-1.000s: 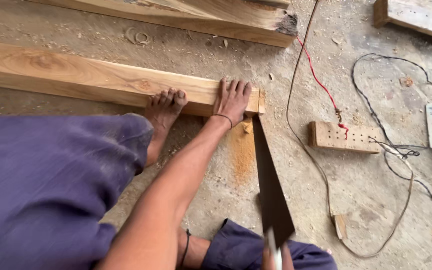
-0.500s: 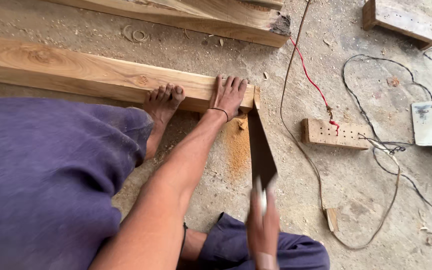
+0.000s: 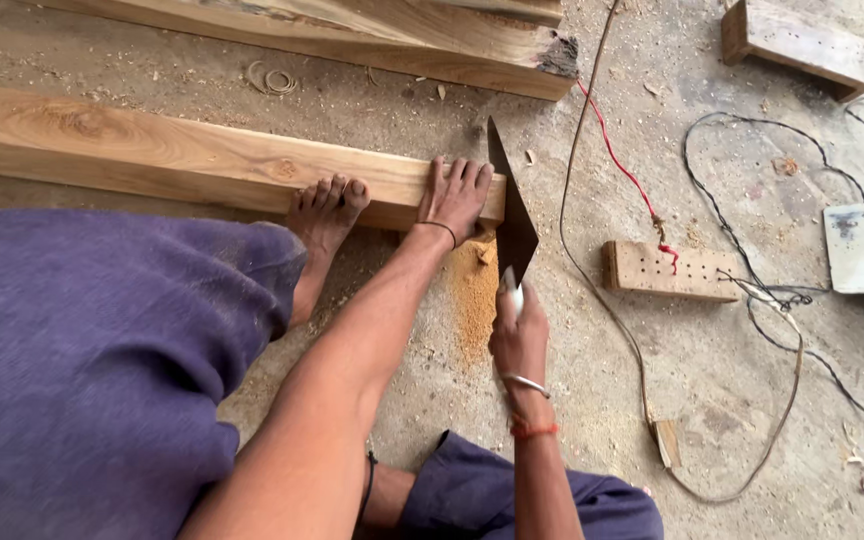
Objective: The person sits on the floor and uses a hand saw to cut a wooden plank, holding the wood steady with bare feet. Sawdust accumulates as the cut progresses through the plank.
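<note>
Wooden beam (image 3: pixel 172 160) under left hand (image 3: pixel 455 197), saw (image 3: pixel 512 220) in right hand (image 3: pixel 519 335)

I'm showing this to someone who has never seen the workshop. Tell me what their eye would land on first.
First, the hand saw at centre, its dark blade set against the right end of the long wooden beam, gripped by the right hand. The left hand presses flat on the beam beside the blade, with a bare foot braced against it further left. Below the cut lies a heap of orange sawdust on the floor.
</note>
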